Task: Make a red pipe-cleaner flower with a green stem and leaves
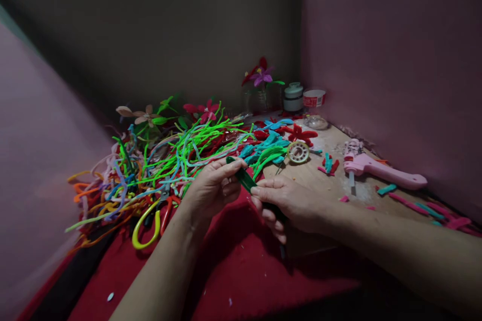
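Between my two hands is a dark green, leaf-shaped strip, probably chenille stem. My left hand is closed, pinching the strip's upper end between thumb and finger. With thumb and forefinger, my right hand grips its lower end. A dark thing shows under the right fingers, with a thin tip pointing down; I cannot make out what it is. Just beyond the hands lie bright green fuzzy leaves, turquoise fuzzy pieces and a clear tape roll.
A heap of coloured pipe cleaners covers the left. Yellow-and-red-handled pliers lie on the red cloth. A pink glue gun rests on the board at right. Behind stand fuzzy flowers and a small lidded jar, near the walls.
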Motion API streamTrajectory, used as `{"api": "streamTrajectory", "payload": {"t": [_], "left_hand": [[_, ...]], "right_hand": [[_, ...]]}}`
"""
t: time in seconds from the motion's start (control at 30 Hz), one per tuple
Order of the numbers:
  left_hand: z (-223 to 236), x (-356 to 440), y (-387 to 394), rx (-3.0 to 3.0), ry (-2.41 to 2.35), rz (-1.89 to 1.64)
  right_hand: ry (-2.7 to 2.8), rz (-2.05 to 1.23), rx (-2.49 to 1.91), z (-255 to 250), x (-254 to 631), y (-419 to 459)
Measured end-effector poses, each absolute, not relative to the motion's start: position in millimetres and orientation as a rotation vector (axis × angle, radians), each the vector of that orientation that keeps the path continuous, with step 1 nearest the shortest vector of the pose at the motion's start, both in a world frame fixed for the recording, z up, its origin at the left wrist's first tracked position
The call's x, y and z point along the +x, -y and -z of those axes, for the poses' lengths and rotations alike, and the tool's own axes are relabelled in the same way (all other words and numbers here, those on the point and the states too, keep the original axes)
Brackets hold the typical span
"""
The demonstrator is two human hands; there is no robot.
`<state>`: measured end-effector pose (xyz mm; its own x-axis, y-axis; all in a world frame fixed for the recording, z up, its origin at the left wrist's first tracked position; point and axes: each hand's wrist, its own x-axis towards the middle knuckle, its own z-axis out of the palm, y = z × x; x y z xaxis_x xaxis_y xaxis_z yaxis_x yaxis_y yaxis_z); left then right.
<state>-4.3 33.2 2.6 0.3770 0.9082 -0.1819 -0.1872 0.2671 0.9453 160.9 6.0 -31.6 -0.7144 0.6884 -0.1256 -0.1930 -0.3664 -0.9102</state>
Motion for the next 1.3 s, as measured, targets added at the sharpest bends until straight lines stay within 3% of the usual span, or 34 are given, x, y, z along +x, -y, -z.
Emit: {"api": "streamTrajectory", "payload": {"t": [0.43,0.83,1.1,1.3], "left_hand": [[8,14,-24,1.049,-1.001,-0.911],[4,17,-18,1.115,-1.048,-0.942],[3,18,-22,1.076,-1.132,-1.136],[1,10,-27,1.13,-1.059,-1.079]], "right_hand": [[1.11,-2.212,-0.461,27,160,-11],[1.408,-1.999,-0.605,23,163,-11],[1.375,-1.973,-0.65,31,156,-10],[1.366,-1.947,-0.749,34,156,-11]]}}
